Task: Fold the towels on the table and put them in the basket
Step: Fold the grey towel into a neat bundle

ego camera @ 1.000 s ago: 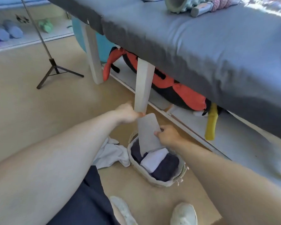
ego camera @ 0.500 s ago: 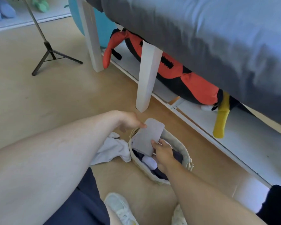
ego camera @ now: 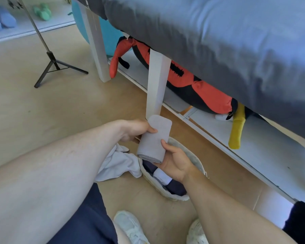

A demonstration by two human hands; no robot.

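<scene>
While the right hand (ego camera: 174,162) and left hand (ego camera: 136,129) grip a folded grey towel (ego camera: 154,140), they hide much of the basket (ego camera: 165,194); a white cloth (ego camera: 118,164) lies left.

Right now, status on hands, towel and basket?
Left hand and right hand both grip folded grey towel, above basket. Basket holds folded towels. White cloth on floor beside it.

Matt grey cloth towel (ego camera: 154,140), woven rope basket (ego camera: 167,196)
</scene>
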